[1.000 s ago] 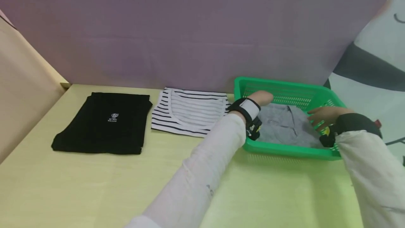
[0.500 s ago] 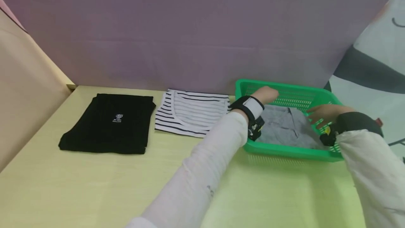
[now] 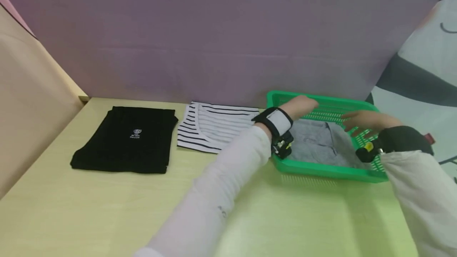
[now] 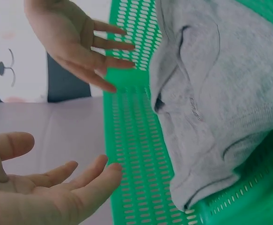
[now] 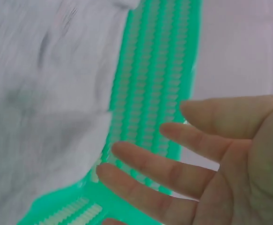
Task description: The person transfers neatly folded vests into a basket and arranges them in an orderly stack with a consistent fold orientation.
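Observation:
A folded grey garment (image 3: 314, 142) lies in the green plastic basket (image 3: 330, 173) on the right of the table. Over the basket's left part is my left hand (image 3: 300, 106); in the left wrist view the fingers of this left hand (image 4: 66, 192) are spread and loosely bent, holding nothing. My right hand (image 3: 371, 122) hovers at the basket's right side, apart from the garment. In the right wrist view, the right hand (image 5: 197, 173) has extended fingers with nothing between them. The grey cloth (image 5: 42, 108) fills that view's left side.
Left of the basket lies a folded white garment with black stripes (image 3: 228, 124). Farther left is a folded black garment (image 3: 123, 142) with a small white print. A purple-grey curtain (image 3: 214, 35) hangs behind the table (image 3: 107, 209).
The left hand has risen slightly, and the right hand has lifted a little within the basket's right side. The whole scene has shifted slightly rightward as the head turned. The grey garment stays in the basket.

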A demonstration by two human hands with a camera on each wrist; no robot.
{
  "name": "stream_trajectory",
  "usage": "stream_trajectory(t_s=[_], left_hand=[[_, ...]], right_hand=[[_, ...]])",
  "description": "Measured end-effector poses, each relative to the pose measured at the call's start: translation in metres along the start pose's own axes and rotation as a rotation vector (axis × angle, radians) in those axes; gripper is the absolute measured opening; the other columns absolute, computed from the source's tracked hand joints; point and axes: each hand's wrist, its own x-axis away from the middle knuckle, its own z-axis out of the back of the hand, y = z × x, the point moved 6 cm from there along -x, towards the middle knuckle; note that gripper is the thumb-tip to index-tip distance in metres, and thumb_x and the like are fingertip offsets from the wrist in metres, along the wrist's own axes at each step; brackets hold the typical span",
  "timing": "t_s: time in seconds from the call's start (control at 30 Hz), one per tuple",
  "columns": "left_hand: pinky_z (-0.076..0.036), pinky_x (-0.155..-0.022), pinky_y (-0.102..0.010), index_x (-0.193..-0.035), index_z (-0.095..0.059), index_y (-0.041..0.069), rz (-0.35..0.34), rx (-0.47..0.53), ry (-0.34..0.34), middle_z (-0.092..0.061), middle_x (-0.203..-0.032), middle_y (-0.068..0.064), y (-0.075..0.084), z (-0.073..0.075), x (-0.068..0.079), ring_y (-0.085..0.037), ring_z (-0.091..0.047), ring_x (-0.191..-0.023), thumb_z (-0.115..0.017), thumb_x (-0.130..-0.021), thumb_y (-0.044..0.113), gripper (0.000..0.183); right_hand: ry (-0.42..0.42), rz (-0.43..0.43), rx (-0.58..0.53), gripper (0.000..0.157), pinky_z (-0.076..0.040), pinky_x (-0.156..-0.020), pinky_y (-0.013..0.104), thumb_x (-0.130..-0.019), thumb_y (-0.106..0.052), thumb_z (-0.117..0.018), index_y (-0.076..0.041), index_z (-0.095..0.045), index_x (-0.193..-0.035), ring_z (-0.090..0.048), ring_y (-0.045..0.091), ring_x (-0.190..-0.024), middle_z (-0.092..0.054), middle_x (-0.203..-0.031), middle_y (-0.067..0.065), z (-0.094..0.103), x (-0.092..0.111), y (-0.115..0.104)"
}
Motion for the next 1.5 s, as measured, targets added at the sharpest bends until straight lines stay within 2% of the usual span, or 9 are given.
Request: stream_trajectory(t_s=[0.17,0.23,0.33,0.47,0.63,0.9,1.17,1.4,1.5], left_hand=[[-0.043,-0.084,-0.021,-0.091,-0.056,0.007,-0.092,-0.046,0.028,-0.05,-0.078,-0.001,0.002,0.009,0.015,-0.01,-0.045,-0.072,-0.038,-0.103,0.02,0.025],[-0.043,-0.087,-0.02,-0.115,-0.06,0.008,-0.104,-0.04,0.088,-0.061,-0.101,-0.001,0.0,0.015,0.024,-0.008,-0.051,-0.086,-0.039,-0.102,0.019,0.027],[-0.045,-0.076,-0.024,-0.136,-0.049,0.01,-0.078,0.093,0.17,-0.054,-0.131,-0.004,-0.01,0.023,0.037,-0.012,-0.052,-0.087,-0.039,-0.102,0.021,0.037],[-0.045,-0.073,-0.027,-0.136,-0.048,0.015,-0.095,0.172,0.212,-0.053,-0.132,-0.003,-0.024,0.026,0.052,-0.013,-0.053,-0.085,-0.041,-0.102,0.024,0.036],[-0.045,-0.099,-0.031,-0.132,-0.05,0.012,-0.164,0.269,0.233,-0.054,-0.133,-0.005,-0.039,0.03,0.065,-0.018,-0.053,-0.12,-0.041,-0.102,0.024,0.034],[-0.045,-0.099,-0.026,-0.126,-0.053,0.003,-0.206,0.491,0.262,-0.058,-0.125,-0.01,-0.063,0.034,0.089,-0.018,-0.054,-0.119,-0.042,-0.101,0.015,0.03],[-0.045,-0.101,-0.036,-0.119,-0.055,-0.001,-0.254,0.46,0.287,-0.058,-0.123,-0.015,-0.088,0.04,0.116,-0.025,-0.055,-0.118,-0.041,-0.099,0.01,0.027],[-0.046,-0.1,-0.035,-0.12,-0.054,-0.004,-0.25,0.388,0.291,-0.058,-0.123,-0.018,-0.102,0.043,0.13,-0.028,-0.055,-0.117,-0.042,-0.096,0.005,0.028],[-0.045,-0.1,-0.036,-0.121,-0.053,-0.003,-0.254,0.35,0.292,-0.058,-0.122,-0.018,-0.108,0.045,0.137,-0.028,-0.055,-0.116,-0.043,-0.095,0.006,0.03]], right_hand=[[0.114,0.08,-0.055,0.066,-0.044,-0.095,0.058,-0.103,-0.031,-0.033,0.011,-0.005,-0.146,-0.043,0.051,-0.123,-0.032,-0.14,0.039,-0.001,0.006,-0.017],[0.169,0.106,-0.086,0.066,-0.045,-0.094,0.056,-0.103,-0.035,-0.032,0.008,-0.008,-0.147,-0.044,0.049,-0.123,-0.035,-0.139,0.038,-0.005,0.01,-0.024],[0.241,0.155,-0.134,0.064,-0.046,-0.093,0.054,-0.103,-0.036,-0.033,0.006,-0.014,-0.148,-0.049,0.046,-0.12,-0.04,-0.137,0.035,-0.013,0.015,-0.034],[0.283,0.196,-0.168,0.061,-0.047,-0.095,0.053,-0.103,-0.035,-0.036,0.004,-0.02,-0.147,-0.057,0.036,-0.114,-0.046,-0.134,0.031,-0.028,0.024,-0.044],[0.313,0.246,-0.169,0.058,-0.046,-0.095,0.052,-0.103,-0.033,-0.034,0.003,-0.022,-0.147,-0.059,0.031,-0.11,-0.048,-0.132,0.03,-0.04,0.033,-0.055],[0.396,0.359,-0.152,0.048,-0.049,-0.09,0.052,-0.104,-0.022,-0.032,0.004,-0.03,-0.144,-0.06,0.035,-0.107,-0.052,-0.125,0.03,-0.061,0.04,-0.075],[0.428,0.417,-0.246,0.051,-0.051,-0.089,0.048,-0.104,-0.021,-0.035,0.001,-0.022,-0.148,-0.059,-0.001,-0.094,-0.053,-0.126,0.031,-0.081,0.033,-0.093],[0.427,0.408,-0.279,0.052,-0.046,-0.094,0.054,-0.104,-0.026,-0.033,-0.001,-0.021,-0.149,-0.056,0.039,-0.109,-0.052,-0.126,0.03,-0.092,0.024,-0.104],[0.44,0.411,-0.27,0.051,-0.047,-0.092,0.053,-0.104,-0.025,-0.034,0.0,-0.024,-0.148,-0.055,0.04,-0.109,-0.054,-0.124,0.029,-0.096,0.021,-0.107]])
